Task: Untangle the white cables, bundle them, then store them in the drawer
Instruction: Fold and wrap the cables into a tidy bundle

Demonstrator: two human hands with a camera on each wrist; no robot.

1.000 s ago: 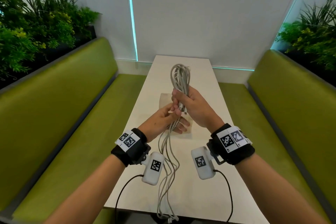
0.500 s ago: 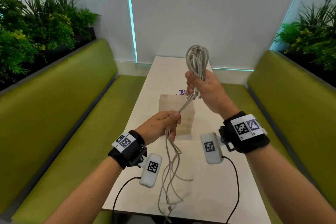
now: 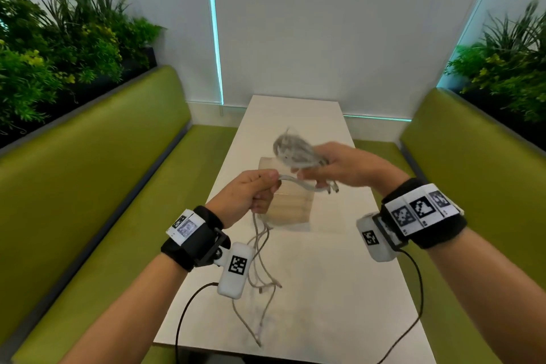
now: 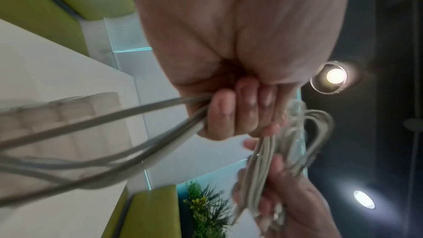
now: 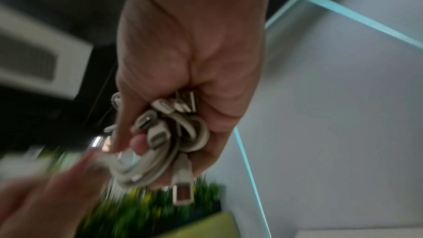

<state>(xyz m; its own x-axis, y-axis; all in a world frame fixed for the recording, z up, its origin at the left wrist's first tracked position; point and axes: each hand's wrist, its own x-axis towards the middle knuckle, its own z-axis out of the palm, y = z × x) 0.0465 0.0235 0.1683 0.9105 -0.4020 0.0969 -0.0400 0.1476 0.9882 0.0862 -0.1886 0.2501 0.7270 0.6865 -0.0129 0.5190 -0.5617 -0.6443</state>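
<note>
My right hand (image 3: 334, 164) grips a folded bundle of white cables (image 3: 292, 149), tipped sideways and blurred by motion. In the right wrist view the cable bundle (image 5: 164, 142) fills the palm of my right hand (image 5: 183, 79), and plug ends (image 5: 182, 195) stick out below it. My left hand (image 3: 251, 195) holds the loose strands (image 3: 298, 185) that run from the bundle. In the left wrist view the fingers (image 4: 238, 113) curl round them. The free cable tails (image 3: 261, 272) hang below my left hand over the white table (image 3: 339, 289). A small wooden drawer box (image 3: 291, 207) stands on the table behind my hands.
Green benches (image 3: 97, 162) run along both sides of the narrow table. Planters with green plants (image 3: 59, 47) sit behind the benches. A white wall (image 3: 325, 23) with lit strips closes the far end. Black wrist camera leads (image 3: 189, 304) hang by the table's near edge.
My right hand has swung the bundle down from upright to sideways, lower and nearer the left hand. The hanging tails have been drawn up and are shorter.
</note>
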